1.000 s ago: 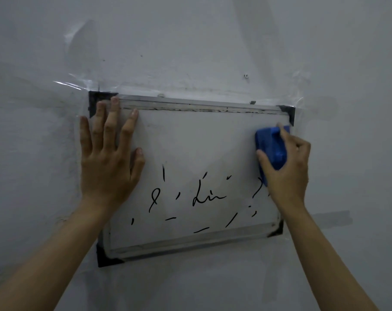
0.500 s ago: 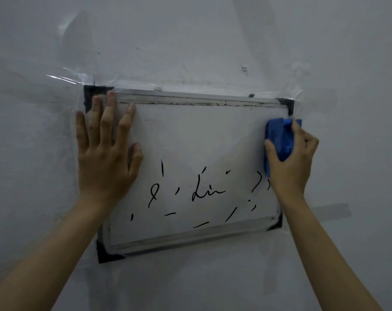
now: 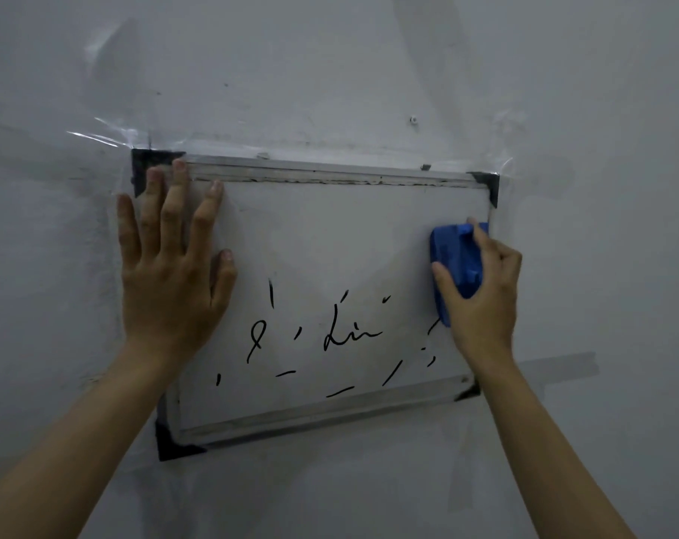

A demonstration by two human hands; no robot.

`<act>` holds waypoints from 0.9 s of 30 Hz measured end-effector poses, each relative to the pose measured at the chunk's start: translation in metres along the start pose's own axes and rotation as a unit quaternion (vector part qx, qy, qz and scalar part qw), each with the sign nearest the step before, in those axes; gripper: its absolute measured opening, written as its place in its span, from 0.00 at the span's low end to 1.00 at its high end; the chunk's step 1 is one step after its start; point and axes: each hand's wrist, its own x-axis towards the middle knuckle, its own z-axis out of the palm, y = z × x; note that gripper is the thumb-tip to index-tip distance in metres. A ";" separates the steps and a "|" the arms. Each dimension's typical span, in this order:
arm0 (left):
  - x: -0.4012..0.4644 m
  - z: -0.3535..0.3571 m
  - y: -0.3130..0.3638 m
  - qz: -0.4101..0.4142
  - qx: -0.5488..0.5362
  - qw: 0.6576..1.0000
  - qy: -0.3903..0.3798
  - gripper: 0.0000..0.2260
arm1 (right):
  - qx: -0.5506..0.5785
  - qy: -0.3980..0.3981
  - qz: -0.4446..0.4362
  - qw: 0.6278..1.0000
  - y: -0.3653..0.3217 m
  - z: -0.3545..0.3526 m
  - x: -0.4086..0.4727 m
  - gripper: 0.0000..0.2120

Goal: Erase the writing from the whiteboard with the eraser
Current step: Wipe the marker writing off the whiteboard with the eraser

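Note:
A small whiteboard [image 3: 330, 227] with a metal frame and black corners hangs taped to a grey wall. Scattered black marker strokes [image 3: 349, 336] remain across its lower half; the upper half is wiped clean. My right hand [image 3: 481, 301] grips a blue eraser [image 3: 454, 258] and presses it flat against the board's right edge, just above the rightmost strokes. My left hand [image 3: 170, 274] lies flat with fingers spread on the board's upper left part, fingertips over the top frame.
Clear tape [image 3: 108, 136] holds the board's top corners to the wall. A strip of grey tape [image 3: 555, 367] sits on the wall to the right of the board. A small screw [image 3: 413, 119] sticks out above the frame.
My right hand with the eraser slid out over the board's right edge, then came back inward and slightly down. The left hand stayed in place.

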 end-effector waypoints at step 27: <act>0.001 -0.002 -0.002 0.003 0.002 1.000 -0.030 0.28 | 0.035 -0.041 -0.022 0.998 -0.093 0.043 -0.029 0.33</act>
